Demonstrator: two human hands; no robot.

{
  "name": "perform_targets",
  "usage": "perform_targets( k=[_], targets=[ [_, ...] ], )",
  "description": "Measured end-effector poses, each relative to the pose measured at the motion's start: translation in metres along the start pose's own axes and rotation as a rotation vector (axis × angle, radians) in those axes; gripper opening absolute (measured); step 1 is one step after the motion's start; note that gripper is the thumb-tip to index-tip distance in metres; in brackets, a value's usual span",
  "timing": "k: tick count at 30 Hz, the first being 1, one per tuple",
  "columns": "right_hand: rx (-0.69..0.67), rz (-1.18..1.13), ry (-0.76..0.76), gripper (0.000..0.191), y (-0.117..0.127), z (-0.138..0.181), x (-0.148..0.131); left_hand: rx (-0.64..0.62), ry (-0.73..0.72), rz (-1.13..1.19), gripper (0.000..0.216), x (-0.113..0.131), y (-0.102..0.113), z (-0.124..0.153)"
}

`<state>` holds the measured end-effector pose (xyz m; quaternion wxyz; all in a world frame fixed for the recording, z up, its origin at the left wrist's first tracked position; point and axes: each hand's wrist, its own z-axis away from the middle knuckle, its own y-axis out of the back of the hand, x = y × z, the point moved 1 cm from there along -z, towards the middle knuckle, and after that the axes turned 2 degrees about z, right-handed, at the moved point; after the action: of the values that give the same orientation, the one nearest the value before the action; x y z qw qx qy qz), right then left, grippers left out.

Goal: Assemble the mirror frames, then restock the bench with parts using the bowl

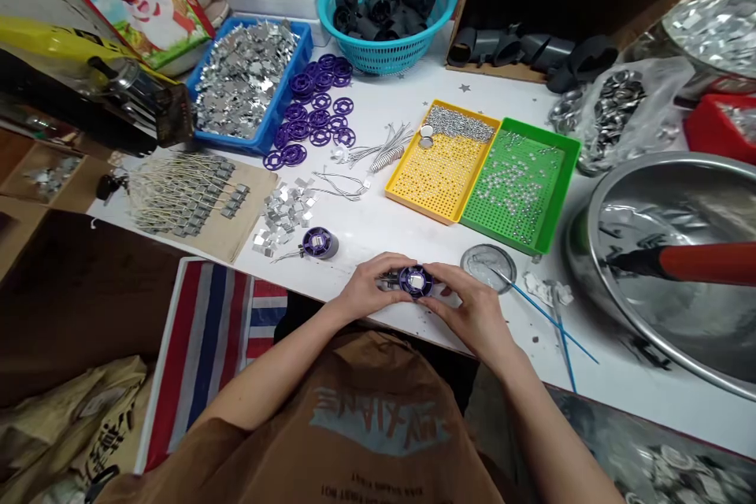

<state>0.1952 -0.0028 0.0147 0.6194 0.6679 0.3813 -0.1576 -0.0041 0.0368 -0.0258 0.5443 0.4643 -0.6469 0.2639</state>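
Holding a small round purple-topped part between them, the left hand and right hand meet at the near edge of the white tabletop. The fingers of both hands are set narrow, pinching the part from opposite sides, its round face upward. A similar purple-topped unit stands to the left, beside scattered metal squares. Beyond the hands, a yellow tray touches a green tray; just beside the right hand sits a clear round dish, a thin blue stick reaching over its rim.
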Motion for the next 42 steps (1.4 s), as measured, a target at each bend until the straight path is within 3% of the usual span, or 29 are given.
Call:
perform_targets(
  k=[6, 18, 22, 24, 26, 28, 29, 30, 31, 32, 34, 36, 39, 40, 42],
  targets=[
    [0.003, -0.006, 0.006, 0.036, -0.002, -0.004, 0.001, -0.007, 0.006, 0.02, 0.048, -0.006, 0.001, -0.002],
    [-0.094, -0.057, -0.125, 0.037, -0.005, -0.011, 0.01, -0.016, 0.01, 0.018, 0.046, -0.014, -0.001, -0.003],
    [-0.074, -0.021, -0.058, 0.038, -0.005, -0.007, -0.006, -0.059, 0.048, -0.011, 0.047, -0.011, 0.002, -0.003],
    [0.034, 0.013, 0.027, 0.035, 0.016, 0.004, -0.015, -0.086, 0.052, -0.048, 0.047, -0.006, 0.005, -0.004],
    [0.349, 0.095, 0.062, 0.033, 0.056, 0.019, -0.012, -0.095, 0.011, -0.098, 0.048, -0.001, 0.005, -0.004],
    [1.017, 0.24, 0.048, 0.047, 0.106, 0.033, 0.006, -0.095, -0.021, -0.166, 0.06, 0.002, 0.002, -0.002],
    [1.209, 0.234, 0.089, 0.071, 0.129, 0.036, 0.019, -0.093, -0.025, -0.209, 0.069, 0.003, 0.0, -0.001],
    [1.261, 0.182, 0.124, 0.093, 0.149, 0.034, 0.031, -0.087, -0.02, -0.255, 0.076, 0.003, -0.004, 0.0],
    [1.143, 0.093, 0.069, 0.103, 0.165, 0.027, 0.043, -0.08, -0.009, -0.297, 0.078, 0.002, -0.007, 0.001],
    [0.986, 0.002, -0.013, 0.096, 0.176, 0.018, 0.051, -0.071, 0.002, -0.332, 0.075, 0.002, -0.01, 0.002],
    [0.822, -0.062, -0.053, 0.066, 0.186, -0.006, 0.052, -0.041, 0.013, -0.373, 0.065, 0.001, -0.012, 0.0],
    [0.906, -0.061, 0.099, 0.039, 0.186, -0.032, 0.035, -0.008, 0.01, -0.381, 0.061, 0.0, -0.01, -0.006],
    [1.117, -0.213, 0.426, 0.032, 0.17, -0.07, -0.002, 0.029, -0.009, -0.374, 0.061, 0.0, -0.001, -0.021],
    [1.136, -0.325, 0.456, 0.03, 0.16, -0.083, -0.012, 0.034, -0.013, -0.368, 0.061, -0.001, 0.001, -0.027],
    [1.077, -0.559, 0.358, 0.021, 0.135, -0.11, -0.021, 0.034, -0.014, -0.354, 0.061, -0.003, 0.005, -0.038]
  ],
)
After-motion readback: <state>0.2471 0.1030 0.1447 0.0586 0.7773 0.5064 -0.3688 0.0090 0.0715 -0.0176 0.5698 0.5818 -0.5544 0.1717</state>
